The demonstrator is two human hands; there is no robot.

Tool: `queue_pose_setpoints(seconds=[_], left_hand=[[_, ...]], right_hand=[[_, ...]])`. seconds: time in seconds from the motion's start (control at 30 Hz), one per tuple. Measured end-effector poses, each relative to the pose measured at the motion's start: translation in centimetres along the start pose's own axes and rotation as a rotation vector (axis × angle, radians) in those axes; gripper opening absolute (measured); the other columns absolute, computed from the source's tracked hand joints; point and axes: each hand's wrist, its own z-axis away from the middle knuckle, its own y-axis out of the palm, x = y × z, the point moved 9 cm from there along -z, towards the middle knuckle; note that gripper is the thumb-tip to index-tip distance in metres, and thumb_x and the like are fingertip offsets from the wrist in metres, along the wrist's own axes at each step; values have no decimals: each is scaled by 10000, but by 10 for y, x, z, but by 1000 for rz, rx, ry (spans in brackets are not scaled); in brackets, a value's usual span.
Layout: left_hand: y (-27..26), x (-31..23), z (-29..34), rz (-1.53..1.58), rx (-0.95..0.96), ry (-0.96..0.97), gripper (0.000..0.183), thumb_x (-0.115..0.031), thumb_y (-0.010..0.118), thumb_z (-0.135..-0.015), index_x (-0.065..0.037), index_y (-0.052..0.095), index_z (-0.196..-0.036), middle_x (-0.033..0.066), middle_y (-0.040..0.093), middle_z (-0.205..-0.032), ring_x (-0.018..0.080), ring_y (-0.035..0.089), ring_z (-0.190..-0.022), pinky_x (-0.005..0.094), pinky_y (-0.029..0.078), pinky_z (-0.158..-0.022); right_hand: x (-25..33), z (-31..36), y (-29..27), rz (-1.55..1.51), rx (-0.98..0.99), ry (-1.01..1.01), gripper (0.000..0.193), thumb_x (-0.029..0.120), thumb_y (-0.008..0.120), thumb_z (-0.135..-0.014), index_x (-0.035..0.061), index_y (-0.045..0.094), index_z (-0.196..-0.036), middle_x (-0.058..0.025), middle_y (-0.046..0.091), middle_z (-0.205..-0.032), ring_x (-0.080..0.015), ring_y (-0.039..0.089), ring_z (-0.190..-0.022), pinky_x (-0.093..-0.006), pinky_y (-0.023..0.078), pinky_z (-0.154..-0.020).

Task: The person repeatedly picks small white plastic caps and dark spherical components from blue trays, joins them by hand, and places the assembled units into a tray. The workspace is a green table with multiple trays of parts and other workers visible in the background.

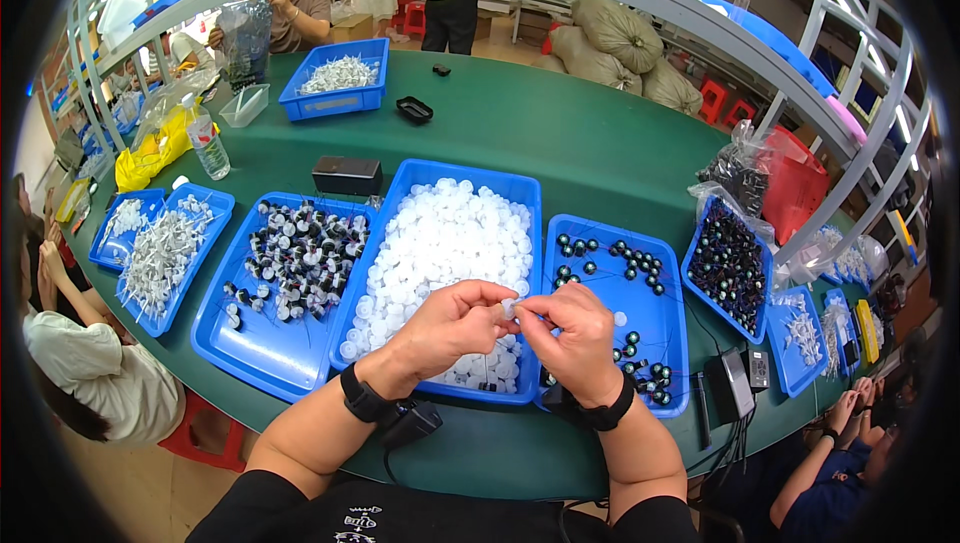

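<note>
My left hand (448,328) and my right hand (578,335) meet over the front of a blue tray (533,243) heaped with white plastic caps (450,238). Between their pinched fingertips is a small translucent white plastic cap (509,308). The left fingers grip it from one side while the right thumb and forefinger press against the other, and the fingers partly cover it. Whether a second part is in the right fingertips is hidden. A blue tray (655,328) to the right holds dark round parts with thin wires (640,263) and one loose white disc (620,319).
Left stands a blue tray (262,368) of black-and-white wired parts, then a tray of white stick-like pieces (170,248). Dark wired parts fill a tray (728,263) farther right. A black box (347,175), a water bottle (208,141) and metal frame posts stand around. Other people sit at both sides.
</note>
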Motion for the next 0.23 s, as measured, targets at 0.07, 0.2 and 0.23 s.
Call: queue_pose_setpoints(seconds=[0.07,0.2,0.23], left_hand=[[-2,1,1,56,-5,-5,261,-102,590,-929,27,560,-1154,95,630,-1015,173,636,-938,259,520,-784],[-1,6,-2,129,58,-27,258,-99,603,-921,27,562,-1142,95,631,-1010,177,637,-925,263,522,-790],[-3,10,-3,114,71,-51,312,-115,605,-919,27,530,-1187,100,629,-1024,191,636,-939,259,520,-804]], right_hand=[[1,0,1,19,9,-1,49,49,722,-708,75,682,-719,-31,561,-581,-186,527,-513,-314,403,-541],[1,0,4,29,37,-5,45,55,715,-715,80,681,-731,-32,563,-587,-190,531,-518,-318,405,-543],[1,0,4,29,37,-5,45,55,715,-715,80,681,-731,-32,563,-587,-190,531,-518,-318,405,-543]])
